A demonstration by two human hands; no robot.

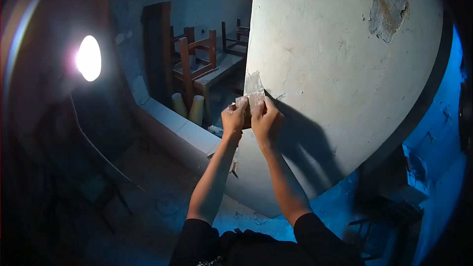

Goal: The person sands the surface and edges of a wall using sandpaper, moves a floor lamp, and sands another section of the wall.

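Observation:
My left hand and my right hand are raised side by side at the left edge of a pale plastered wall. Between my fingers is a thin, greyish, sheet-like strip; its material is hard to make out. Both hands are closed, with thumbs and fingers pinching its lower part. Just above, a grey rough patch shows at the wall's edge, and I cannot tell whether it is part of the strip. My right hand casts a dark shadow on the wall.
A bright lamp glows at left. Through the opening, upturned wooden chairs rest on a table, near yellowish cones. A low ledge runs below. Plaster is broken away at upper right.

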